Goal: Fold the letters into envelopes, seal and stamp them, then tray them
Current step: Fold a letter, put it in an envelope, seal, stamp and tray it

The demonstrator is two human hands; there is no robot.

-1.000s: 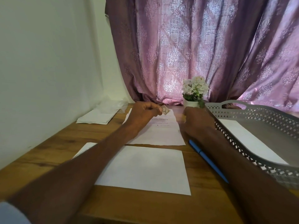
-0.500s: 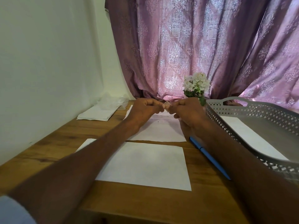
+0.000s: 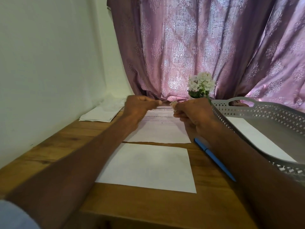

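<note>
Spanning the lower view, a wooden table (image 3: 49, 156) stands against a white wall (image 3: 49, 55), with a mauve patterned curtain (image 3: 206, 47) hanging behind it. On the right sits a grey perforated tray (image 3: 257, 111), and a white envelope (image 3: 257, 139) lies flat inside it. Near the front edge lies a blank white envelope (image 3: 148, 167); just beyond it a printed letter (image 3: 158, 131) lies flat, the two nearly touching edge to edge. A stack of envelopes (image 3: 99, 115) rests by the wall at the far left. A blue pen (image 3: 214, 158) lies slantwise between the blank envelope and the tray. A small pot of white flowers (image 3: 200, 85) stands at the back. Both hands are raised over the far end of the letter: the left hand (image 3: 138, 108) has its fingers curled with fingertips pinched together, on what I cannot tell through the blur; the right hand (image 3: 193, 113) pinches a small stamp (image 3: 173, 103) at its fingertips, a little apart from the left
</note>
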